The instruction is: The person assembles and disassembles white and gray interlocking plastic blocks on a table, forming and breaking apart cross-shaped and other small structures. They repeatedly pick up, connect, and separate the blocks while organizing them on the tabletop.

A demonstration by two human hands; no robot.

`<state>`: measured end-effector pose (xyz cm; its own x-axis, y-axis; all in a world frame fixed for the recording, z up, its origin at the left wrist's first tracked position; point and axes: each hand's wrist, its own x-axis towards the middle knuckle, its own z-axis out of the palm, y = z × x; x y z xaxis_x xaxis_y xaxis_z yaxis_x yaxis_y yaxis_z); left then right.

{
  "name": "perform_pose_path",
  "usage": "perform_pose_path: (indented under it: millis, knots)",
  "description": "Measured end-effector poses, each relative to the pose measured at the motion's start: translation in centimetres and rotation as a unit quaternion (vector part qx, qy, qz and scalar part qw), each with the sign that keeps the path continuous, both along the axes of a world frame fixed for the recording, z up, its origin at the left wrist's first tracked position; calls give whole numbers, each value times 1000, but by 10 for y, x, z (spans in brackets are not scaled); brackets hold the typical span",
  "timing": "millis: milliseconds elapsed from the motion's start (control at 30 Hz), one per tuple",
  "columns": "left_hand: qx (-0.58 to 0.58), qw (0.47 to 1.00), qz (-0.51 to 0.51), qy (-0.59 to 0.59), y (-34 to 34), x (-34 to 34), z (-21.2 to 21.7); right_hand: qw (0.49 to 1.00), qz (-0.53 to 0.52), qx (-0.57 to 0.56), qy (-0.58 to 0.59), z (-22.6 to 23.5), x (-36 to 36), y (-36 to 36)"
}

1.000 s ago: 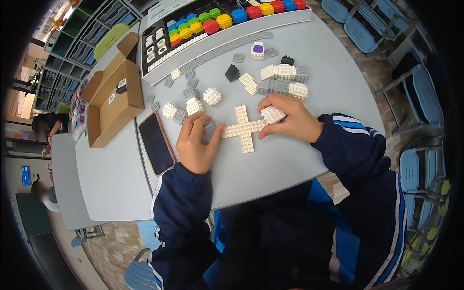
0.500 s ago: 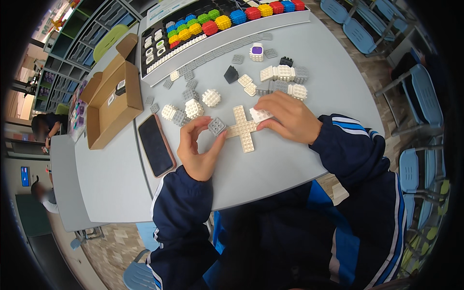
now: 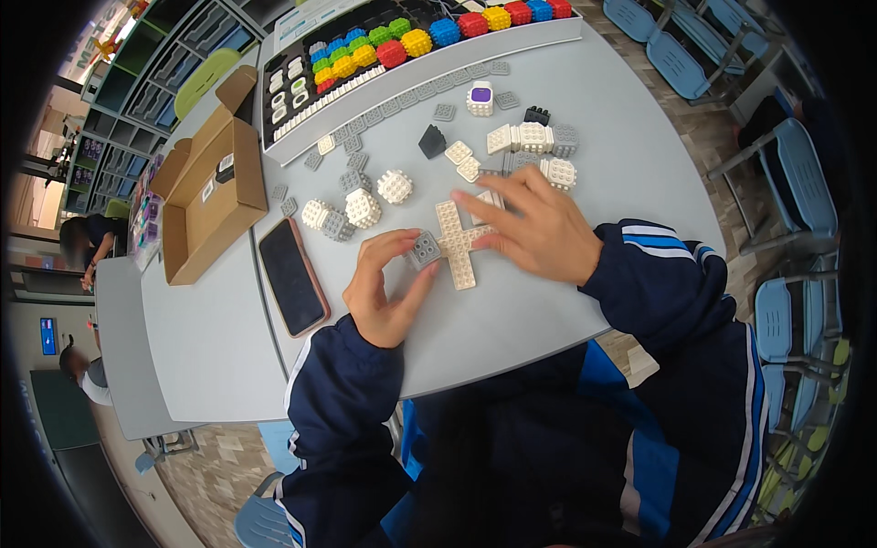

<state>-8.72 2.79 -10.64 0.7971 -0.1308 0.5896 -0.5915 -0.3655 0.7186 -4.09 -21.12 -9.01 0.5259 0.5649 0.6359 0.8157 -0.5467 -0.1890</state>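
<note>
Long tray (image 3: pixel 512 55) of colourful blocks across the pale bench (image 3: pixel 539 315)! Right hand (image 3: pixel 539 226) loose, fingers spread; left hand (image 3: pixel 388 279) pinching. Between them lies the cream cross-shaped plate (image 3: pixel 457 245); at its left arm, the pinched grey block (image 3: pixel 424 249). A white block (image 3: pixel 488 206) peeks from behind the right fingers.
</note>
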Motion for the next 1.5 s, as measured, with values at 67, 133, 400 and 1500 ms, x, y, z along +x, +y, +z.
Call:
perform_pose_path:
  millis: [67, 133, 400, 1500]
  knots:
    - [24, 998, -47, 16, 2, -4, -1, 998, 57, 22, 7, 4, -10, 4]
    - [49, 994, -92, 30, 2, -9, -1, 994, 98, 41, 39, 0, -21, 8]
    - [6, 983, -171, 73, 3, -18, -7, 939, 229, 98, 236, -14, -21, 6]
    - [107, 988, -74, 87, -4, -22, 14, 978, 150, 133, 50, -15, -10, 6]
